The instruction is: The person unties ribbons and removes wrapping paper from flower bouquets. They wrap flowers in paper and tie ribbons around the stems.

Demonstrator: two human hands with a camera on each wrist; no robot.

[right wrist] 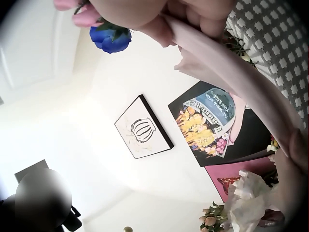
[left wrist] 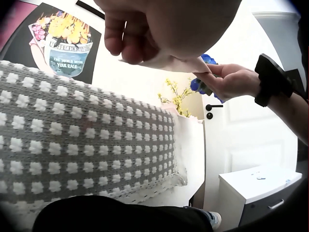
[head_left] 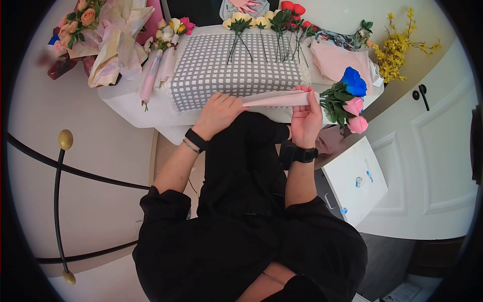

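Pink wrapping (head_left: 274,99) stretches sideways between both hands above the lap, rolled narrow around the stem end of a small bouquet. The left hand (head_left: 220,115) grips its tapered end with curled fingers. At the wider end, the right hand (head_left: 307,118) holds the wrap, palm up, with the thumb across it. Past the right hand stick out a blue rose (head_left: 353,82), two pink roses (head_left: 357,125) and green leaves. The right wrist view shows the wrap (right wrist: 231,72) running as a long folded band from hand to hand. The stems inside are hidden.
On the table lie a grey-and-white checked cloth (head_left: 236,70), cream roses (head_left: 240,21), red roses (head_left: 293,8) and loose pink paper (head_left: 336,60). Wrapped bouquets (head_left: 110,40) stand at the left. Yellow flowers (head_left: 395,50) and a white cabinet (head_left: 354,181) are at the right.
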